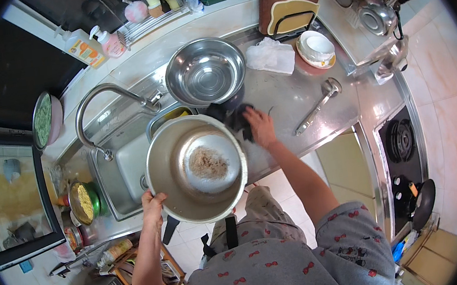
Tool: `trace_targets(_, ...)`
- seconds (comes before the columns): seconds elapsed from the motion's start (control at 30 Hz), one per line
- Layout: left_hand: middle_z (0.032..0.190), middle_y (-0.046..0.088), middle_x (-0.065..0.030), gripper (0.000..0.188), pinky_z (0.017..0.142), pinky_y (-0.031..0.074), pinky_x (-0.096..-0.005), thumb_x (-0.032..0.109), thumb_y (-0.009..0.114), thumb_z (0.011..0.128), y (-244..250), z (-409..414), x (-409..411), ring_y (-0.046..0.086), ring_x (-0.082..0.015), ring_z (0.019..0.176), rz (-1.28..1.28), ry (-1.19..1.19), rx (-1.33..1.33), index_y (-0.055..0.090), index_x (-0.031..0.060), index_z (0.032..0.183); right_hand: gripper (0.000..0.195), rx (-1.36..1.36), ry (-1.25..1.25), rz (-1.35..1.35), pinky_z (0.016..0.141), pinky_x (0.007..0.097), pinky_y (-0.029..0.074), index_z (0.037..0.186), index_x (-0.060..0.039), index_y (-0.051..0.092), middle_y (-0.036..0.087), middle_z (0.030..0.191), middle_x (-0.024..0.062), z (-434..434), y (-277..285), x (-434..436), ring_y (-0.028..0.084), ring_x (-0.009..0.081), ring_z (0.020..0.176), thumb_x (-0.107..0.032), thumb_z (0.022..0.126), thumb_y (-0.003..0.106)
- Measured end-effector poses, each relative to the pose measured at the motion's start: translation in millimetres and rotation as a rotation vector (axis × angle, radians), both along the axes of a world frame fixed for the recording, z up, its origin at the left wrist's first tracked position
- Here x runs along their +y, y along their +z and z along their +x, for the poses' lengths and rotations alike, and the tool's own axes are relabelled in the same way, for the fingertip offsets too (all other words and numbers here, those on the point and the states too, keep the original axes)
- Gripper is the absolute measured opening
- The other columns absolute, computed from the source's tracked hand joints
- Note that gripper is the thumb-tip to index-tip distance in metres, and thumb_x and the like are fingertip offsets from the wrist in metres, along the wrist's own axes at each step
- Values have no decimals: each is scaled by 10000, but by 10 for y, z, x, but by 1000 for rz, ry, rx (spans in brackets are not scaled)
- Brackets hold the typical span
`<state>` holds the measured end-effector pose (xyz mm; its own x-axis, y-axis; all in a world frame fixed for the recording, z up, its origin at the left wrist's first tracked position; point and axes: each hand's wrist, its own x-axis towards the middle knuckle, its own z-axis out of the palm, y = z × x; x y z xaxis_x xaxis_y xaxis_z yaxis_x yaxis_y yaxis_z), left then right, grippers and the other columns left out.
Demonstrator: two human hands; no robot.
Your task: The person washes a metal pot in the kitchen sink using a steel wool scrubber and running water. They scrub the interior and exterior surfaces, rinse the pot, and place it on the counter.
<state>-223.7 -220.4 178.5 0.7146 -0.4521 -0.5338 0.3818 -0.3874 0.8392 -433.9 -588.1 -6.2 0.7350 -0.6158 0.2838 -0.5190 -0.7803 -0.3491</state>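
My left hand (152, 207) grips the near-left rim of a large, deep metal pot (166, 149), tilted so its inside faces me. A brown, scorched-looking stain (209, 162) covers the middle of its bottom. Black handles stick out under the pot's near side. My right hand (259, 126) reaches over the counter to the right of the pot, its fingers on a dark, blurred item (235, 119) that may be a cloth. Whether the fingers close around it is unclear. Just behind stands a wide stainless steel basin (205, 72).
A curved faucet (108, 87) arches over the sink (128, 161) at left. On the steel counter lie a ladle (318, 105), a white plastic bag (271, 56) and stacked bowls (317, 48). A stove (399, 141) is at far right. Soap bottles (110, 43) line the sill.
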Motion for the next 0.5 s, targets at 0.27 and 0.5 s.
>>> trace_targets(0.27, 969, 678, -87, 376, 791, 498, -299, -58, 520, 738, -187, -347, -564, 636, -173, 860, -60, -86, 46, 617, -19, 1099, 362, -326, -216, 461, 904, 379, 458, 1163, -95, 592, 620, 1155, 131, -541, 493, -8, 592, 325, 1032, 9, 816, 587)
trace_targets(0.5, 966, 678, -104, 416, 790, 510, -311, -78, 524, 731, -648, -487, -774, 640, -178, 890, 18, -159, -66, 619, -37, 1134, 205, -679, -342, 291, 883, 343, 448, 1092, -9, 588, 626, 1039, 130, -715, 1586, -615, 582, 236, 957, -112, 916, 581)
